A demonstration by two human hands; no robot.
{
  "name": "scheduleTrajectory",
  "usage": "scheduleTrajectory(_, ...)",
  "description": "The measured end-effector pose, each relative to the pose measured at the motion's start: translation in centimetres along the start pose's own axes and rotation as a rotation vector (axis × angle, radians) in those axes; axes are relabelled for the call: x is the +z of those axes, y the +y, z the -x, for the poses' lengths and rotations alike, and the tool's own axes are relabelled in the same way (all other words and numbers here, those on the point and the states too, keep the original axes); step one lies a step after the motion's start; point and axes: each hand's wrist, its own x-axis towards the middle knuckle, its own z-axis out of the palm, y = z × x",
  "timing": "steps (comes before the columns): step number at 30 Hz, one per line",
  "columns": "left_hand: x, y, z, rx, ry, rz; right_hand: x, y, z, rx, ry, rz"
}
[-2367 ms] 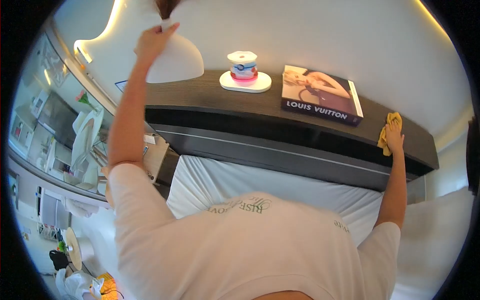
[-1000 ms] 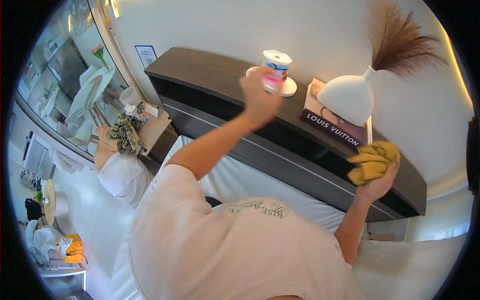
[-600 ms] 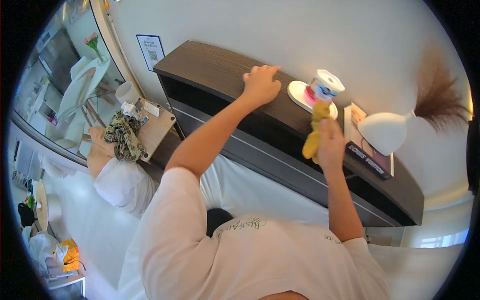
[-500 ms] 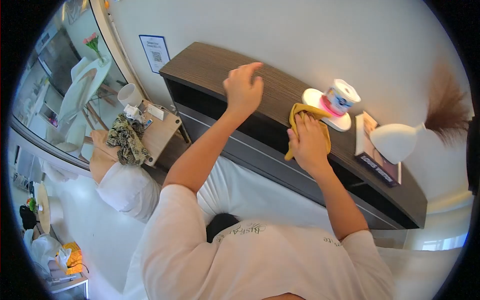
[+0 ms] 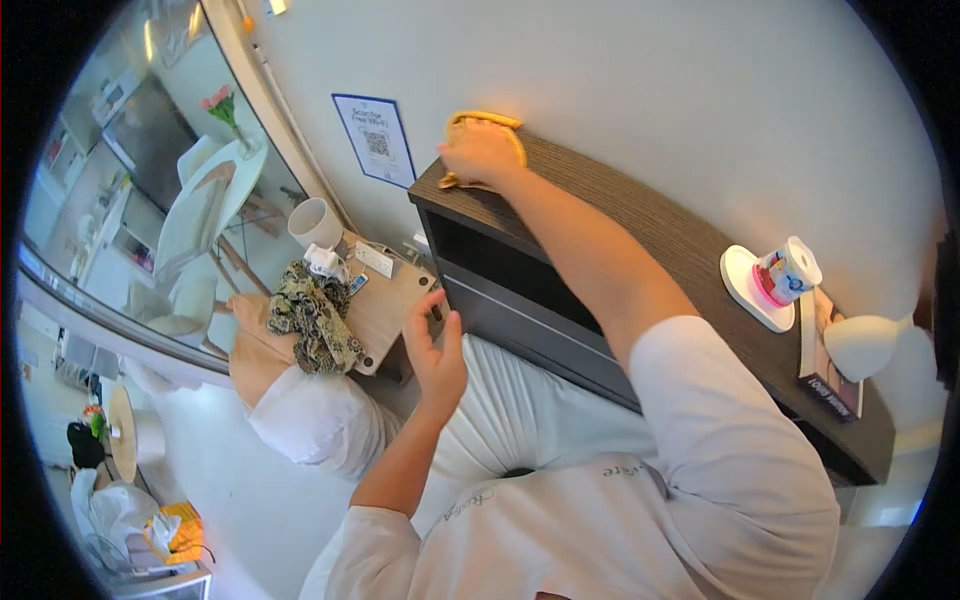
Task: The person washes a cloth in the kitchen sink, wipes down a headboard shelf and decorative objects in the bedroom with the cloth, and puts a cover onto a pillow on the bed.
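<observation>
My right hand (image 5: 483, 151) presses a yellow cloth (image 5: 515, 140) onto the left end of the dark wooden shelf (image 5: 640, 215). Below it, in front of the shelf, my left hand (image 5: 437, 355) hangs in the air, fingers apart and holding nothing. Farther right on the shelf stands a white cup-shaped item with a pink glow (image 5: 786, 271) on a white oval base (image 5: 745, 290). Beside that lies a thick book (image 5: 830, 385), with a white vase (image 5: 862, 345) resting on it.
A blue-edged sign (image 5: 375, 138) is on the wall left of the shelf. Below stands a small wooden table (image 5: 385, 310) with a patterned cloth (image 5: 315, 318), cables and a white lamp (image 5: 314, 222). White bedding (image 5: 540, 400) lies below the shelf. A glass partition is at left.
My right hand has moved the yellow cloth from beside the oval base to the shelf's left end. My left hand has dropped from above the shelf to in front of it. The view has shifted left.
</observation>
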Motion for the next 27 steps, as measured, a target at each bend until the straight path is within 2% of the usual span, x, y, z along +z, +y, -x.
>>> scheduleTrajectory(1, -0.2, 1.0, -1.2, 0.035, -0.007, -0.011, -0.1, -0.6, -0.7, -0.148, -0.125, 0.103)
scheduleTrajectory(3, 0.4, 3.1, -4.6, 0.106, -0.046, -0.017, 1.4, -1.2, -0.7, -0.252, -0.086, -0.015)
scheduleTrajectory(5, 2.6, 3.2, -7.9, 0.251, -0.03, -0.045, -3.4, -2.6, 5.2, -0.367, -0.065, -0.018)
scheduleTrajectory(7, 5.6, 5.5, -10.4, 0.395, -0.146, 0.002, -0.8, -1.3, 9.6, -0.392, 0.273, -0.319)
scheduleTrajectory(8, 7.0, 6.9, -11.3, 0.465, -0.2, 0.024, -2.3, -0.6, 12.7, -0.317, 0.221, -0.488)
scheduleTrajectory(9, 9.0, 8.5, -11.7, 0.456, -0.352, 0.024, -4.9, 0.2, 16.5, -0.243, 0.175, -0.664)
scheduleTrajectory(11, 13.7, 11.3, -11.0, 0.485, -0.605, 0.002, -10.5, 1.7, 23.1, 0.259, -0.091, -0.659)
scheduleTrajectory(13, 18.7, 13.8, -9.4, 0.538, -0.818, -0.005, -9.5, 5.7, 29.6, 0.192, 0.234, -0.323)
scheduleTrajectory(14, 21.1, 14.7, -8.5, 0.55, -0.931, 0.002, -10.4, 7.2, 32.5, 0.245, 0.3, -0.283)
scheduleTrajectory(17, 28.8, 16.2, -5.3, 0.373, -1.141, 0.125, -11.9, 10.2, 40.7, 0.478, 0.398, -0.215)
scheduleTrajectory(20, 34.1, 15.9, -3.1, 0.326, -1.182, 0.095, -12.8, 10.5, 45.8, 0.587, 0.553, -0.192)
scheduleTrajectory(23, 36.4, 14.9, -1.5, 0.29, -1.344, 0.293, -13.0, 10.3, 47.9, 0.838, 0.698, -0.488)
scheduleTrajectory(26, 37.0, 15.0, -0.8, 0.226, -1.306, 0.351, -14.6, 11.6, 47.3, 0.999, 0.972, -0.954)
scheduleTrajectory(27, 36.1, 15.8, -1.0, 0.121, -1.284, 0.451, -16.5, 11.5, 47.0, 0.995, 1.023, -1.141)
